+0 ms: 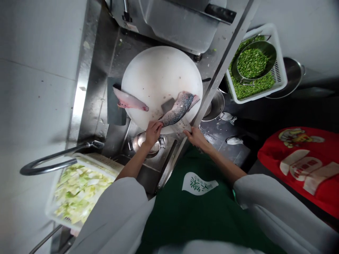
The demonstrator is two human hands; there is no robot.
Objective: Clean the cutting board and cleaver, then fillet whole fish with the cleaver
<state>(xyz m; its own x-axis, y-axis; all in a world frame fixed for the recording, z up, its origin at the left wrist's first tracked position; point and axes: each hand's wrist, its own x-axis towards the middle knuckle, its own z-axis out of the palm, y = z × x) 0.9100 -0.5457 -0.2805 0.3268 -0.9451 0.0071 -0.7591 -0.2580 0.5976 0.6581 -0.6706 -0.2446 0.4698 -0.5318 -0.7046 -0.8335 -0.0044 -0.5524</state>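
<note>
A piece of fish with dark scaly skin [178, 110] lies skin side up near the front right of a round white cutting board [159, 67]. My left hand [154, 132] pinches its narrow end at the board's near edge. In my right hand [196, 137] is a cleaver, its broad blade [182, 126] lying flat and partly hidden by the fish. A grey flat corner, apparently the same blade, shows on the fish's far side. Another pale pinkish fish piece [130, 100] rests across the board's left edge, apart from both hands.
Below the board, a metal pot [143, 143] stands in the sink area. A curved faucet [50, 164] reaches over a basket of chopped cabbage [82, 190]. Right of the counter are a white basket [281, 76] of chopped greens and a person in a red garment [304, 158].
</note>
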